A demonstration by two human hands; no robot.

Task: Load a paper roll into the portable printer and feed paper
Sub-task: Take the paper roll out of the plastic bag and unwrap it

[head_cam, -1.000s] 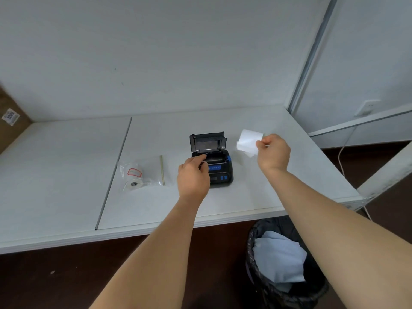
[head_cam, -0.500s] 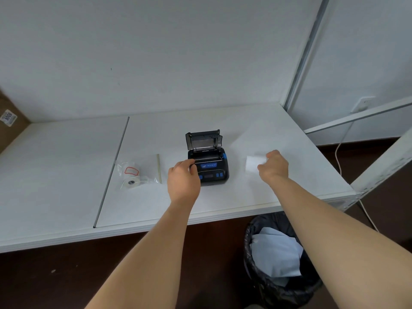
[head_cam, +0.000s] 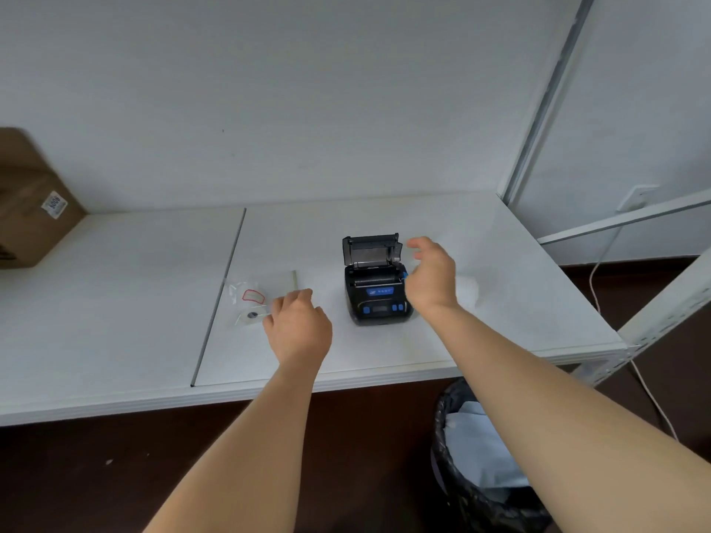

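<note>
A black portable printer point(head_cam: 375, 290) with blue buttons stands on the white table point(head_cam: 384, 352), its lid raised upright. A clear plastic bag point(head_cam: 256, 300) holding a small paper roll point(head_cam: 251, 316) and bearing a red label lies to the printer's left. My left hand point(head_cam: 298, 327) hovers over the bag's right edge, fingers curled, apparently touching it. My right hand point(head_cam: 431, 278) floats at the printer's right side with fingers spread and nothing in it. A white piece of paper point(head_cam: 467, 292) lies flat on the table just right of that hand.
A cardboard box point(head_cam: 30, 201) leans at the far left against the wall. A black waste bin point(head_cam: 488, 459) with crumpled paper stands under the table's front right. A white metal shelf frame point(head_cam: 654, 313) and a cable run along the right. A seam splits the tabletop left of the bag.
My right hand put the white paper down on the table and moved left to the printer's side. My left hand left the printer and moved left to the plastic bag.
</note>
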